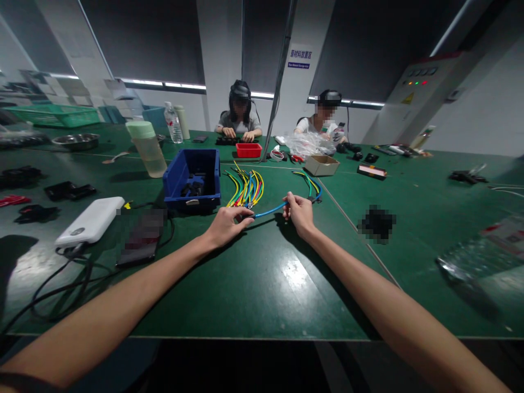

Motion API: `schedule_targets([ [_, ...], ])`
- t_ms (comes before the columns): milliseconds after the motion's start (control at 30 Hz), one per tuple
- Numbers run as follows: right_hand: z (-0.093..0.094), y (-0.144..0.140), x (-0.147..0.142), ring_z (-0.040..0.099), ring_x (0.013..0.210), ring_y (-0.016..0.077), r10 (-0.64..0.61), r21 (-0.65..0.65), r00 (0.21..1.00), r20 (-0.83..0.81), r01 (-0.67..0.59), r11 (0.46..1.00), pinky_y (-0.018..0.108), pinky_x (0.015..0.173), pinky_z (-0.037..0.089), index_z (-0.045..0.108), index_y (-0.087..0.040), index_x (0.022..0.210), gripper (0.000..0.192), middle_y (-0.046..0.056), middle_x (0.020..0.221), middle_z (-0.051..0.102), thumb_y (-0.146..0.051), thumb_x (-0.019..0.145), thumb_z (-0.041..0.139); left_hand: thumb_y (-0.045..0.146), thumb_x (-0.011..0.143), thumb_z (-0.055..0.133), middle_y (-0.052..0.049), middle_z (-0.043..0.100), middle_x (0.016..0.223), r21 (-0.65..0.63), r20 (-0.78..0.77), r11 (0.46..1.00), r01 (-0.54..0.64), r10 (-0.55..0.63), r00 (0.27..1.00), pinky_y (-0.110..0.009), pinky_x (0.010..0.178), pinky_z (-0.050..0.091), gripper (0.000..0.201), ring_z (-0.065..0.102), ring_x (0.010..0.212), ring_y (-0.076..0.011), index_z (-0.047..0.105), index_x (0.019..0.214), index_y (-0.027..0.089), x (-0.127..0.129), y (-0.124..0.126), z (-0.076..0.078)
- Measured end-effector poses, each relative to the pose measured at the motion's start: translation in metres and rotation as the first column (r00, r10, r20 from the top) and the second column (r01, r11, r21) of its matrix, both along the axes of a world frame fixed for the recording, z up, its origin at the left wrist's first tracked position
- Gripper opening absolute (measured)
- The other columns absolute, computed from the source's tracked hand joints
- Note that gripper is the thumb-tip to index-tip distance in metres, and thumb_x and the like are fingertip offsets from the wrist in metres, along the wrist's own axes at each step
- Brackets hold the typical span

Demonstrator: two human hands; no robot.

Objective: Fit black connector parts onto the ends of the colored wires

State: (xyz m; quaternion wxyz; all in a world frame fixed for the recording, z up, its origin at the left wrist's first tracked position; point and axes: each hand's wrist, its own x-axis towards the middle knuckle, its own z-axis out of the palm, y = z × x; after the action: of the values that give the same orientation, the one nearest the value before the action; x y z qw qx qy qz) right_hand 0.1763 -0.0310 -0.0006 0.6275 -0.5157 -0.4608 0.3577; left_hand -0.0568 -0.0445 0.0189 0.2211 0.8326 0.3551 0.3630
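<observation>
Work seems partway along — left hand [228,226] and right hand [301,214] pinch one blue wire [270,211], a larger bunch [245,190] and smaller bunch [318,189] lying beyond.

Here a slender, glossy blue wire [270,210] is held gently bowed over the green table [229,295], its visible length stretched between left hand [227,226] and right hand [301,215].

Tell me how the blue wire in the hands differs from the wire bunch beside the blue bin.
The blue wire is held between the left hand and right hand; the wire bunch lies on the green table. The blue wire is a single piece; the wire bunch has many, with yellow, green and blue among them. Both look slender and curved.
</observation>
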Motion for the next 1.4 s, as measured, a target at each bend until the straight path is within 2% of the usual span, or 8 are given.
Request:
schedule_targets([
  [133,-0.001,0.001,0.002,0.047,0.034,0.0078,0.004,-0.021,1.000,-0.017,-0.005,1.000,0.018,0.030,0.036,0.059,-0.015,0.070,0.046,-0.002,0.047,0.052,-0.060,0.076,0.057,0.029,0.077,0.066,-0.005,0.072,0.083,-0.042,0.026,0.999,0.024,-0.022,0.999,-0.022,0.060,0.049,0.025,0.062,0.063,-0.0132,0.071,0.097,0.015,0.002,-0.004,0.002],
  [267,0.000,0.001,0.002,0.047,0.034,0.0079,0.006,-0.043,1.000,-0.015,-0.007,0.999,0.018,0.030,0.036,0.059,-0.014,0.069,0.048,-0.001,0.048,0.053,-0.062,0.076,0.056,0.027,0.077,0.066,-0.005,0.073,0.081,-0.027,0.040,1.000,0.007,-0.006,0.999,-0.022,0.057,0.048,0.022,0.062,0.062,-0.0133,0.073,0.095,0.015,0.001,-0.002,-0.002],
  [467,0.003,-0.004,-0.007,0.050,0.039,0.0081,0.124,-0.019,0.991,-0.045,-0.125,0.992,0.018,0.036,0.039,0.060,-0.015,0.073,0.045,-0.002,0.051,0.053,-0.060,0.070,0.063,0.029,0.077,0.065,-0.005,0.072,0.074,0.000,0.061,0.999,-0.034,0.034,0.998,-0.021,0.052,0.045,0.023,0.060,0.058,-0.0123,0.074,0.094,0.015,-0.003,0.005,-0.008],
  [567,0.003,-0.005,-0.009,0.048,0.039,0.0074,0.141,0.005,0.990,-0.032,-0.141,0.990,0.017,0.037,0.038,0.059,-0.015,0.069,0.043,-0.003,0.050,0.052,-0.057,0.068,0.068,0.030,0.078,0.065,-0.004,0.071,0.072,0.002,0.072,0.999,-0.033,0.033,0.997,-0.021,0.051,0.044,0.024,0.058,0.055,-0.0115,0.073,0.094,0.015,-0.003,0.006,-0.008],
  [867,0.002,-0.005,-0.008,0.049,0.038,0.0074,0.110,0.007,0.991,-0.080,-0.109,0.994,0.017,0.035,0.038,0.061,-0.014,0.072,0.044,-0.002,0.051,0.053,-0.058,0.072,0.064,0.032,0.078,0.064,-0.004,0.071,0.074,-0.072,0.104,0.997,-0.038,0.046,0.994,-0.021,0.054,0.046,0.028,0.059,0.057,-0.0116,0.071,0.100,0.017,0.001,-0.003,-0.002],
  [1000,0.004,-0.007,-0.008,0.048,0.037,0.0071,0.097,0.007,0.991,-0.097,-0.096,0.995,0.017,0.034,0.038,0.061,-0.014,0.072,0.044,-0.003,0.049,0.052,-0.059,0.071,0.064,0.033,0.079,0.063,-0.003,0.071,0.073,-0.134,0.135,0.991,-0.001,0.019,0.991,-0.021,0.054,0.046,0.029,0.060,0.057,-0.0122,0.070,0.101,0.017,0.004,-0.006,-0.001],
  [1400,0.002,-0.005,-0.008,0.047,0.036,0.0072,0.063,-0.004,0.992,-0.109,-0.064,0.998,0.018,0.033,0.037,0.060,-0.015,0.072,0.047,-0.003,0.049,0.051,-0.062,0.071,0.062,0.034,0.079,0.064,-0.006,0.070,0.073,-0.242,0.206,0.969,0.059,-0.008,0.978,-0.022,0.054,0.048,0.033,0.064,0.059,-0.0145,0.070,0.104,0.014,0.005,-0.006,-0.004],
])
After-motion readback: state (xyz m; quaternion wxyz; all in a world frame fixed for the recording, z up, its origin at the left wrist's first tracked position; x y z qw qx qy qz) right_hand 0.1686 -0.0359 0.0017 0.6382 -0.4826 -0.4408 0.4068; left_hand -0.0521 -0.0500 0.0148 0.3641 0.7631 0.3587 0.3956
